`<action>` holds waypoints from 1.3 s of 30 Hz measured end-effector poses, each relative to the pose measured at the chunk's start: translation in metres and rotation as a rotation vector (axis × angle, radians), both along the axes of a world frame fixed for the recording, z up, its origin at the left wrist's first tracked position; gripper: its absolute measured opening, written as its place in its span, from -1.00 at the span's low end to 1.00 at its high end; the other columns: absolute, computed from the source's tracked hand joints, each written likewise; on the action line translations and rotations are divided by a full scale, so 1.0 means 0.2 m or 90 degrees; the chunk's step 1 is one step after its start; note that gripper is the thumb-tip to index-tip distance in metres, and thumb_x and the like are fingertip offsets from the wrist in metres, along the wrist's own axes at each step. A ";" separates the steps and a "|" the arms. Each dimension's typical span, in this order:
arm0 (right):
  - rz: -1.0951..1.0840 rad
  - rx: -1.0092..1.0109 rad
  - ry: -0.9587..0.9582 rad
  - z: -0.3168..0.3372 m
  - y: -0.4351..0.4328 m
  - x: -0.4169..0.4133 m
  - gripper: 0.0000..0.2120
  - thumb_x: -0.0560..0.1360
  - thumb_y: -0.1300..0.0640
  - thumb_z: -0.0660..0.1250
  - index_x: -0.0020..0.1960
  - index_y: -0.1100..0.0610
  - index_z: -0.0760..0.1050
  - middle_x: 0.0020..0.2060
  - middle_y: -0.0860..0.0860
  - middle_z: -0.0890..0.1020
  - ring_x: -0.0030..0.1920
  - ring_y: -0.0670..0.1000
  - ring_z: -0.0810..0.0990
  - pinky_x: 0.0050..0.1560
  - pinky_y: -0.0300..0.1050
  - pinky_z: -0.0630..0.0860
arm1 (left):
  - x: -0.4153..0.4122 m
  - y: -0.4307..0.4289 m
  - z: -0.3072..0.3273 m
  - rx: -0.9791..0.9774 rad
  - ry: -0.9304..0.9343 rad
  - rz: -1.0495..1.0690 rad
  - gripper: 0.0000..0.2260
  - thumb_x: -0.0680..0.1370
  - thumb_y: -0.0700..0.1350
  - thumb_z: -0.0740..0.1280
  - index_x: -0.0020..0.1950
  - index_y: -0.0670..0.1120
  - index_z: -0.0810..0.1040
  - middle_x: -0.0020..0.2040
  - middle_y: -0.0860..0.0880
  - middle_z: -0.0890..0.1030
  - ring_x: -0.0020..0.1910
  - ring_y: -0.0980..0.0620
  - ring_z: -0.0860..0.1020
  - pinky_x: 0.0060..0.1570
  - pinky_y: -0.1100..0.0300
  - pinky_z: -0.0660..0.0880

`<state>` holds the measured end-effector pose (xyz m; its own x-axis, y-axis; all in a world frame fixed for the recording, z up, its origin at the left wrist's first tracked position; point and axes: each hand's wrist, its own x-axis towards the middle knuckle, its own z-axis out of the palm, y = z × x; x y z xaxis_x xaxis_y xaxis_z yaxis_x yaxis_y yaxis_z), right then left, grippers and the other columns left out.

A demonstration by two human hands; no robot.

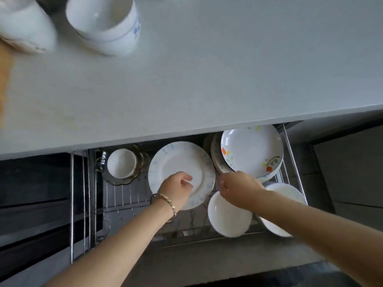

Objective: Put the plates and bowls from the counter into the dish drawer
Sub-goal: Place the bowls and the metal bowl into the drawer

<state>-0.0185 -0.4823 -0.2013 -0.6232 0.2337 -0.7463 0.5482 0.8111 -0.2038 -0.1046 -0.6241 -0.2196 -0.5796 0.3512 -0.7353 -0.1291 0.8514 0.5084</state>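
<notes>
Speckled plate face-up (in drawer)

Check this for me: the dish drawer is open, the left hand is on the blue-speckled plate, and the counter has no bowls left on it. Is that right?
Not quite: the head view shows stacked white bowls on the counter. The rest holds: the dish drawer is open and the left hand is on the blue-speckled plate.
</notes>
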 end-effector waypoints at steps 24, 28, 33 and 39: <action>-0.742 -0.417 0.390 0.34 -0.16 -1.71 -0.60 0.50 0.28 0.09 0.32 0.13 0.23 0.11 0.14 0.44 -0.36 0.13 0.58 -0.35 -0.04 0.62 | -1.32 -0.43 0.44 0.169 0.139 0.281 -0.74 0.50 -0.35 0.11 0.06 -0.22 0.54 -0.28 -0.07 0.58 -0.27 -0.08 0.56 -0.17 0.17 0.44; -0.695 -0.454 0.386 0.40 -0.16 -1.52 -0.56 0.47 0.36 0.07 0.33 0.18 0.27 -0.01 0.13 0.47 -0.23 0.17 0.59 -0.11 0.10 0.63 | -1.24 -0.37 0.52 0.250 0.045 0.362 -0.66 0.55 -0.21 0.21 0.34 -0.15 0.36 0.13 -0.20 0.52 -0.29 -0.01 0.57 -0.24 0.11 0.53; -0.606 -0.421 0.293 0.47 -0.13 -1.06 -0.53 0.46 0.37 0.09 0.35 0.14 0.28 -0.01 0.11 0.51 -0.21 0.13 0.62 -0.24 -0.03 0.66 | -1.01 -0.23 0.68 0.252 -0.100 0.290 -0.68 0.56 0.05 0.22 0.26 -0.02 0.33 0.05 -0.22 0.55 -0.32 -0.09 0.63 -0.31 0.07 0.61; -0.557 -0.422 0.244 0.52 -0.05 -0.41 -0.49 0.46 0.47 0.06 0.35 0.12 0.27 -0.11 0.04 0.53 -0.29 0.02 0.60 -0.40 -0.13 0.63 | -0.52 -0.14 0.68 0.172 -0.111 0.175 -0.79 0.58 -0.25 0.14 0.18 -0.05 0.28 -0.29 -0.18 0.59 -0.49 -0.06 0.61 -0.33 0.06 0.62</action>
